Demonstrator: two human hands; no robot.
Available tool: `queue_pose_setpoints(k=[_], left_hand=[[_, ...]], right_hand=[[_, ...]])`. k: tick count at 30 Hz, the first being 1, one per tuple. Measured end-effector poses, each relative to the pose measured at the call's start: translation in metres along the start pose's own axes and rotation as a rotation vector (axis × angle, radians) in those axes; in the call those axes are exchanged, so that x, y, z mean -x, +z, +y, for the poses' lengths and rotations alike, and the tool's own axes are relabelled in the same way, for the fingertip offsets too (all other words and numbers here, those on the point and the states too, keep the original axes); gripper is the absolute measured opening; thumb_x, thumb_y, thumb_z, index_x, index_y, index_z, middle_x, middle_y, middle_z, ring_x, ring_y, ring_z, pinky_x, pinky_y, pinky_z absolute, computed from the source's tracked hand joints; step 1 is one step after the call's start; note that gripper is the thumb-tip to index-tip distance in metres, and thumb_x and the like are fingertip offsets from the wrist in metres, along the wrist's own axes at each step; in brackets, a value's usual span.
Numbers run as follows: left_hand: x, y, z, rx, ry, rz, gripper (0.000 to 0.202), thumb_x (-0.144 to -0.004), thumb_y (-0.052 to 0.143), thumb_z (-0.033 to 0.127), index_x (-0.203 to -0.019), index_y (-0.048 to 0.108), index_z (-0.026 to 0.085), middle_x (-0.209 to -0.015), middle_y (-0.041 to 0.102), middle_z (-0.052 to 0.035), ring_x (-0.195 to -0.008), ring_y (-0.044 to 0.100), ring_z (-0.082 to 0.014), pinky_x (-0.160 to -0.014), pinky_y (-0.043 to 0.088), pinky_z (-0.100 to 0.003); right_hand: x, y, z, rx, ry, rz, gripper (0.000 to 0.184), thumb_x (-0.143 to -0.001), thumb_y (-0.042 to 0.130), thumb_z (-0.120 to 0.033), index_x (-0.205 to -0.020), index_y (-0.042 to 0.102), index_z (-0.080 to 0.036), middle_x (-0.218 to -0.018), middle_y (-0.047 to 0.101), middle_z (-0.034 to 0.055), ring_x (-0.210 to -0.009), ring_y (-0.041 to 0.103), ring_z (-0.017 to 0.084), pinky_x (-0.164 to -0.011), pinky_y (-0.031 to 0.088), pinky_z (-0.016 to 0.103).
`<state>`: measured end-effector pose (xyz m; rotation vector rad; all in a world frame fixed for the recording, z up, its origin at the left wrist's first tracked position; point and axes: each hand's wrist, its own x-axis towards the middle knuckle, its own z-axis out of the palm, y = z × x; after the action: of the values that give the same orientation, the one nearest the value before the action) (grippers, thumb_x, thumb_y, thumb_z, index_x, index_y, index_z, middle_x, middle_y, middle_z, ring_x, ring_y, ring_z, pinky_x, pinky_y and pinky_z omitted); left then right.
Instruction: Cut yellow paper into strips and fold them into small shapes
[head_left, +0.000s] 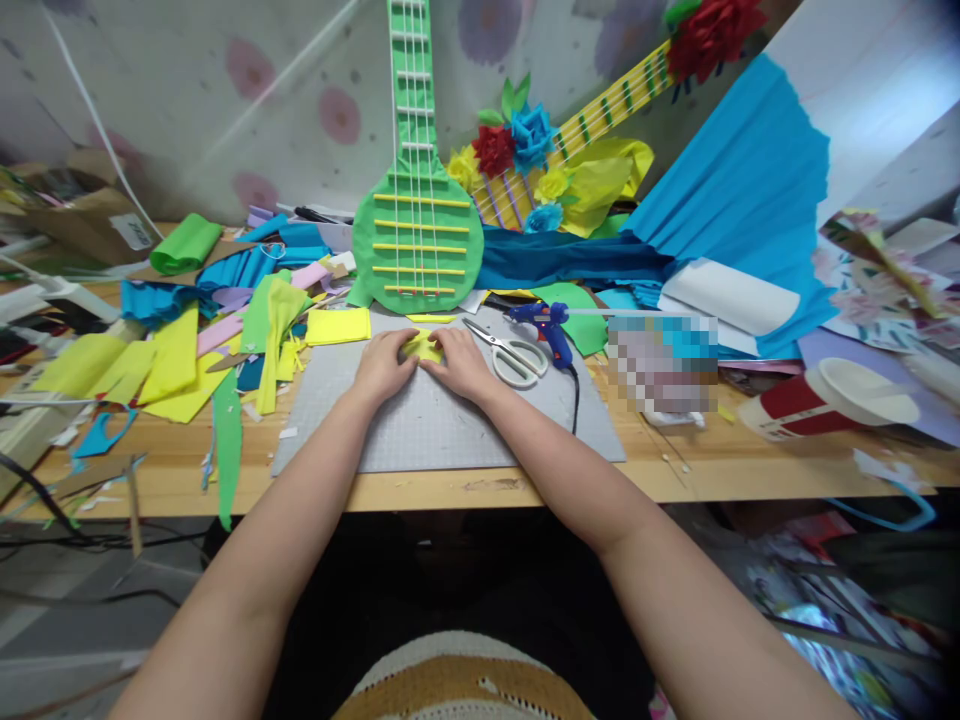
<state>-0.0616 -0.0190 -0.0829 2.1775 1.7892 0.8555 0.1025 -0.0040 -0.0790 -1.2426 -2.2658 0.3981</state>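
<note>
A small piece of yellow paper (422, 347) lies on the grey cutting mat (442, 430) near its far edge. My left hand (384, 365) and my right hand (461, 362) meet over it, fingers curled and pinching its left and right sides. Most of the paper is hidden under my fingers. White-handled scissors (512, 356) lie just right of my right hand, and a blue glue gun (546, 328) sits beyond them with its black cord running toward the table edge.
Yellow, green, blue and pink paper scraps (176, 360) cover the wooden table (675, 465) on the left. A green paper guitar (416, 235) and a flowered yellow one (570, 150) stand behind. A blue pleated fan (742, 190) and a tipped red-and-white cup (832, 395) are at the right.
</note>
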Motion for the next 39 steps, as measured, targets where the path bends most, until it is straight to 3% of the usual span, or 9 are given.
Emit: queue_pose_setpoints(k=[12,16,22,27,32,39], left_hand=[[0.001,-0.003,0.005,0.011,-0.016,-0.001,0.043,-0.074,0.056,0.021,-0.117,0.058,0.017,-0.113,0.063,-0.0074,-0.111,0.05,-0.0225,-0.099,0.038,-0.035],[0.003,-0.007,0.008,-0.026,-0.048,0.009,0.042,-0.077,0.054,0.024,-0.118,0.058,0.015,-0.11,0.064,-0.0087,-0.109,0.05,-0.0233,-0.097,0.04,-0.035],[0.004,-0.018,0.012,-0.023,-0.185,0.038,0.045,-0.076,0.042,0.009,-0.116,0.059,0.02,-0.099,0.068,-0.004,-0.104,0.054,-0.021,-0.092,0.042,-0.034],[0.008,-0.02,0.012,-0.004,-0.16,0.041,0.051,-0.071,0.046,0.007,-0.12,0.055,0.02,-0.088,0.07,-0.003,-0.1,0.054,-0.0219,-0.088,0.045,-0.034],[0.009,-0.02,0.01,0.015,-0.101,0.016,0.056,-0.068,0.048,0.007,-0.122,0.052,0.021,-0.098,0.069,-0.0029,-0.104,0.055,-0.0204,-0.092,0.044,-0.032],[0.008,-0.022,0.009,0.077,-0.14,-0.038,0.062,-0.068,0.048,0.009,-0.128,0.045,0.023,-0.103,0.069,-0.0003,-0.095,0.061,-0.0174,-0.089,0.046,-0.031]], right_hand=[[0.006,-0.012,0.005,-0.16,-0.041,0.004,0.042,-0.069,0.055,-0.015,-0.111,0.049,-0.016,-0.109,0.058,0.0083,-0.103,0.048,0.02,-0.092,0.037,0.035],[0.01,-0.017,0.001,-0.155,-0.1,-0.049,0.043,-0.067,0.047,-0.007,-0.108,0.05,-0.02,-0.098,0.065,0.0025,-0.095,0.053,0.019,-0.087,0.04,0.034],[0.008,-0.024,0.003,-0.048,-0.051,-0.015,0.039,-0.069,0.054,-0.013,-0.106,0.052,-0.021,-0.097,0.068,0.0015,-0.098,0.053,0.022,-0.091,0.038,0.038],[0.007,-0.025,0.006,0.011,-0.067,0.005,0.028,-0.071,0.06,-0.018,-0.099,0.056,-0.02,-0.1,0.066,0.004,-0.097,0.053,0.022,-0.088,0.039,0.036],[0.005,-0.018,0.003,0.111,-0.182,-0.049,0.02,-0.078,0.058,-0.022,-0.098,0.058,-0.018,-0.097,0.066,0.0063,-0.094,0.053,0.02,-0.083,0.039,0.031],[0.002,-0.016,-0.01,0.312,-0.139,-0.096,0.025,-0.086,0.042,-0.02,-0.108,0.056,-0.017,-0.093,0.068,0.0088,-0.085,0.057,0.021,-0.073,0.036,0.03]])
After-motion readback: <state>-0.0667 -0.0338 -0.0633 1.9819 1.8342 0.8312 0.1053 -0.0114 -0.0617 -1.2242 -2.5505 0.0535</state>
